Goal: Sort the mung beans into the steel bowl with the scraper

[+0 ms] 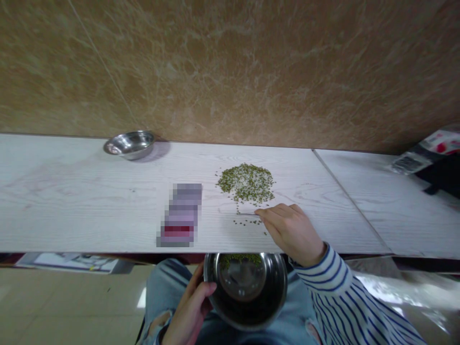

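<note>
My left hand (194,302) grips the left rim of a deep steel bowl (247,311), its thumb over the edge. The bowl is tilted in my lap, against the table's front edge, with green mung beans (240,259) inside. On the table, my right hand (287,227) is closed on a thin, greyish, flat thing (247,214), seen nearly edge-on; its kind I cannot make out. Beyond the hand lies a spread pile of mung beans mixed with white grains (246,182). Several loose beans (246,223) are scattered between the pile and the front edge.
A shallow steel bowl (131,145) stands at the back left by the wall. Left of the pile lies a blurred-out flat, oblong object (181,215). A dark bag (443,170) and a plastic packet (409,162) are at the far right. A seam (345,191) crosses the tabletop.
</note>
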The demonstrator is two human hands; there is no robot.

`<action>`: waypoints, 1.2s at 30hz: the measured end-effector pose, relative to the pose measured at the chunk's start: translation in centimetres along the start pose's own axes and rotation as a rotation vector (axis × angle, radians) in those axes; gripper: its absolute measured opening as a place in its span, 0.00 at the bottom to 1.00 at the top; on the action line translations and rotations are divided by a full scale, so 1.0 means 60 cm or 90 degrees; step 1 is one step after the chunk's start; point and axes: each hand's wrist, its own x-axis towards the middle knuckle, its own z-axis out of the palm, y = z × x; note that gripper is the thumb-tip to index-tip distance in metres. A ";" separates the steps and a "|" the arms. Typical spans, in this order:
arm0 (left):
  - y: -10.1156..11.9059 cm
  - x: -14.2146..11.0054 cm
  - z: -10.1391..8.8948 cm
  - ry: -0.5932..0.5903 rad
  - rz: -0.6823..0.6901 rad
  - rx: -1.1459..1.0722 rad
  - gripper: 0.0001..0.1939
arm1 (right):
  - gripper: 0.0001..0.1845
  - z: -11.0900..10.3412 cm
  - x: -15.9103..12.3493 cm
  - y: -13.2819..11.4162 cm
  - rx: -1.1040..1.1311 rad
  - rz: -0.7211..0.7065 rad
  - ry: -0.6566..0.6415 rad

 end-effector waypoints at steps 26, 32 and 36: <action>0.001 0.005 -0.027 -0.053 -0.006 -0.035 0.32 | 0.12 0.008 0.030 -0.019 0.009 -0.030 -0.020; 0.000 0.006 -0.033 -0.054 0.002 -0.020 0.29 | 0.11 0.010 0.031 -0.019 0.030 -0.075 -0.045; 0.000 0.006 -0.029 -0.057 -0.001 -0.012 0.29 | 0.10 -0.004 0.015 -0.010 0.045 -0.109 -0.065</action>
